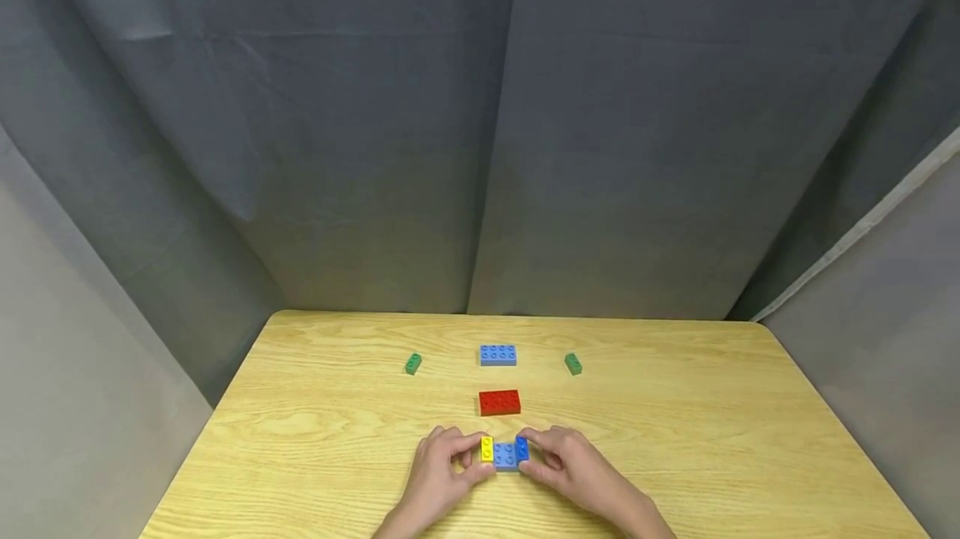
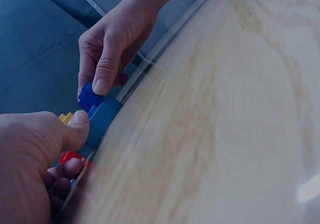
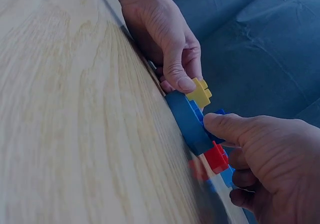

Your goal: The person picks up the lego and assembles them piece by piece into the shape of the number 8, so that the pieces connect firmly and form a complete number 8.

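A light blue toy brick (image 1: 506,457) lies on the table near its front, between both hands. On its left end sits a small yellow brick (image 1: 487,449), which my left hand (image 1: 444,472) pinches between thumb and index finger. My right hand (image 1: 573,468) pinches a small dark blue brick (image 1: 522,448) at the right end in the same way. In the left wrist view the dark blue brick (image 2: 90,97) stands on top of the light blue one (image 2: 104,120). The right wrist view shows the yellow brick (image 3: 199,93) under the left thumb.
A red brick (image 1: 499,402) lies just beyond the hands. Farther back is another light blue brick (image 1: 498,355), with one small green brick (image 1: 413,363) to its left and another green brick (image 1: 573,363) to its right. Grey curtains (image 1: 480,147) hang behind the wooden table (image 1: 300,439).
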Tool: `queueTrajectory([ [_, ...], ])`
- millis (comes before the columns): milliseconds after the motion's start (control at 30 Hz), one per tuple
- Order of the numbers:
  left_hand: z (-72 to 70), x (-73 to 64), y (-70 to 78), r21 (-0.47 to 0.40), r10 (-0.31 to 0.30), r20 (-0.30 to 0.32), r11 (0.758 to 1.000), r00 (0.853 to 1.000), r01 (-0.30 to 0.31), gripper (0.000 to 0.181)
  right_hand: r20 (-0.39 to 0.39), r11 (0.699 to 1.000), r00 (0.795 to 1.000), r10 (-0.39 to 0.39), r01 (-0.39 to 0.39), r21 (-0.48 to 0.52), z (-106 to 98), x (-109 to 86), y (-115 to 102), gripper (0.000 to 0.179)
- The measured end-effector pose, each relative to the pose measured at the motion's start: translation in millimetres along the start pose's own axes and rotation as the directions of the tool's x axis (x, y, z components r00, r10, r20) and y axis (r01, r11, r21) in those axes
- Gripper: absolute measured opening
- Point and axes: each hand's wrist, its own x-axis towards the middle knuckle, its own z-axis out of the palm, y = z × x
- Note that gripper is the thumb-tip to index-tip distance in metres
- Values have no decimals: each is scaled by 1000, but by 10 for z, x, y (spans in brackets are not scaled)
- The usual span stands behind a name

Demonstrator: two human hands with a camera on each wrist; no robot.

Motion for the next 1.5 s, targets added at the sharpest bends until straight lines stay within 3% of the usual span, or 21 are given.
queueTrajectory([
  [567, 9, -58, 11, 38, -10, -17, 999, 1000, 11, 47, 2, 999, 1000, 31, -31, -16, 113, -32, 82, 56],
  [933, 37, -8, 27, 18, 22, -19, 1000, 1000, -21, 43, -122, 989, 992, 26, -8, 147, 238, -29, 255, 54],
  [1067, 2, 13, 13, -28, 45, 40, 999, 998, -44, 42, -159, 991, 987, -1, 22, 130, 263, -38, 280, 52],
  [1167, -46, 55, -12, -121, 48, 77, 992, 996, -39, 43, -180, 994, 984, -5, 25, 110, 272, -35, 277, 50],
  [1300, -103, 140, -69, -214, 1, 46, 977, 999, 9, 40, -188, 995, 982, 3, 16, 98, 266, -24, 255, 50],
  [1367, -114, 195, -103, -196, -6, 14, 981, 1000, 9, 39, -190, 995, 982, -1, 19, 93, 261, -17, 244, 50],
  [1500, -93, 317, -163, -47, 20, -2, 999, 1000, -20, 44, -187, 996, 982, -19, 34, 77, 265, -10, 242, 50],
])
